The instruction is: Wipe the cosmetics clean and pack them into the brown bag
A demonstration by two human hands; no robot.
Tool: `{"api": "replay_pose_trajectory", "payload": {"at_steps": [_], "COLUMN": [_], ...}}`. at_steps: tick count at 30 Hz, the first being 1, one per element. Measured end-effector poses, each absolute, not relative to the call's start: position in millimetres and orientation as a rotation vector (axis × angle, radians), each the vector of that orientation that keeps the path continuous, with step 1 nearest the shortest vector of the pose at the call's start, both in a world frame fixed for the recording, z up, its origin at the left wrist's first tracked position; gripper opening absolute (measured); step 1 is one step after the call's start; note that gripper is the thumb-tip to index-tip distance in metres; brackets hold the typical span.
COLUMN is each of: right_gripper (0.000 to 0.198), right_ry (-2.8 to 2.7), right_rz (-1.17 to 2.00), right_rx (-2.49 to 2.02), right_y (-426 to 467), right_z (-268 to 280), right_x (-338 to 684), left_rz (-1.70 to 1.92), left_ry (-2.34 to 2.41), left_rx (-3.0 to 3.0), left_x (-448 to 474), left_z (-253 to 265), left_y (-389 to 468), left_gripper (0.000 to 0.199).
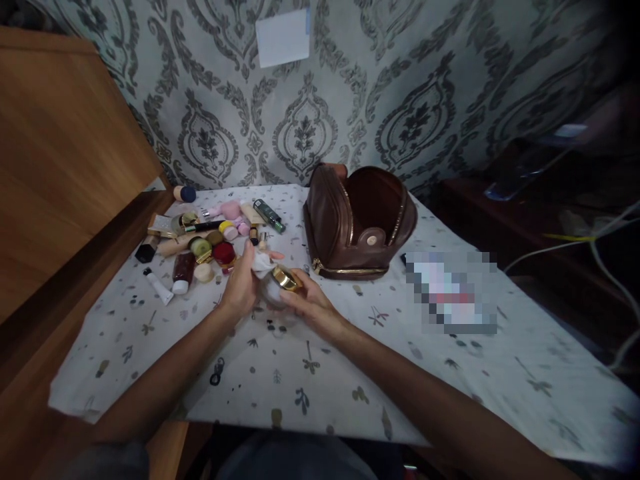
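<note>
My right hand (317,307) is wrapped round a clear jar with a shiny gold lid (286,279), tilted above the cloth. Against the jar's far left side, my left hand (240,287) grips a crumpled white tissue (262,263). Just beyond my left hand lies a cluster of cosmetics: a dark red jar (224,253), a brown bottle with a white cap (183,270), a round cream-coloured piece (204,273) and a green bottle (269,215). To the right of the cluster stands a brown leather bag (330,223), its zipped top wide open.
A white patterned cloth (225,380) covers the table. A white tube (159,288) lies at the left and a blue-capped container (185,194) at the back. Right of the bag is a pixelated flat item (450,293). A wooden panel (65,153) borders the left; cables (600,260) hang at right.
</note>
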State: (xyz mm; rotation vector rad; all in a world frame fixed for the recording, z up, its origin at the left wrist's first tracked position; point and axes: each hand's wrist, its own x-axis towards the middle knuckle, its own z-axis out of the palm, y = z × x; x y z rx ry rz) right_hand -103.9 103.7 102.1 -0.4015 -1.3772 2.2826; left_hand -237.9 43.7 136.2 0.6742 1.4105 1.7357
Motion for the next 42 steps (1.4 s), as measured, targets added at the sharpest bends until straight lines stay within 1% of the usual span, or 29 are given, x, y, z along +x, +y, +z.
{"api": "replay_pose_trajectory", "payload": {"at_steps": [1, 5, 8, 10, 13, 15, 17, 19, 23, 27, 32, 35, 39, 42], "right_gripper": [0.049, 0.049, 0.046, 0.046, 0.048, 0.047, 0.046, 0.047, 0.052, 0.061, 0.059, 0.06, 0.066, 0.065], "right_ry": [-1.34, -1.232, -1.153, -1.128, -1.185, -1.272, -1.364, -1.435, -1.597, -1.773, -1.817, -1.815, -1.787, -1.781], "right_rz": [2.264, 2.213, 2.179, 2.145, 2.089, 2.02, 1.937, 1.917, 2.004, 1.9, 1.802, 1.785, 1.734, 1.644], "right_rx": [-0.421, -0.501, -0.503, -0.509, -0.546, -0.556, -0.544, -0.507, -0.405, -0.394, -0.35, -0.357, -0.408, -0.462], "right_y": [105, 109, 111, 113, 115, 116, 115, 113, 109, 111, 116, 116, 118, 121], "right_z": [102, 102, 100, 97, 92, 91, 93, 98, 104, 100, 94, 96, 98, 96], "right_x": [-104, -105, -106, -106, -105, -105, -104, -102, -100, -100, -100, -100, -100, -102], "left_rz": [1.73, 1.727, 1.647, 1.545, 1.412, 1.405, 1.466, 1.545, 1.604, 1.581, 1.615, 1.575, 1.442, 1.436], "left_ry": [1.344, 1.285, 1.479, 1.663, 1.811, 1.857, 1.881, 1.839, 1.587, 1.325, 1.238, 1.226, 1.146, 1.113], "left_rx": [0.654, 0.821, 1.197, 1.51, 1.863, 1.913, 1.789, 1.496, 0.748, 0.43, 0.36, 0.329, 0.354, 0.409], "left_x": [-238, -244, -245, -241, -232, -228, -228, -232, -237, -236, -235, -239, -243, -240], "left_z": [135, 133, 135, 137, 136, 133, 129, 124, 114, 110, 114, 118, 126, 128], "left_y": [44, 44, 37, 33, 30, 32, 36, 41, 49, 52, 52, 50, 45, 43], "left_gripper": [0.058, 0.039, 0.047, 0.048, 0.043, 0.039, 0.034, 0.031, 0.038, 0.035, 0.022, 0.019, 0.026, 0.032]}}
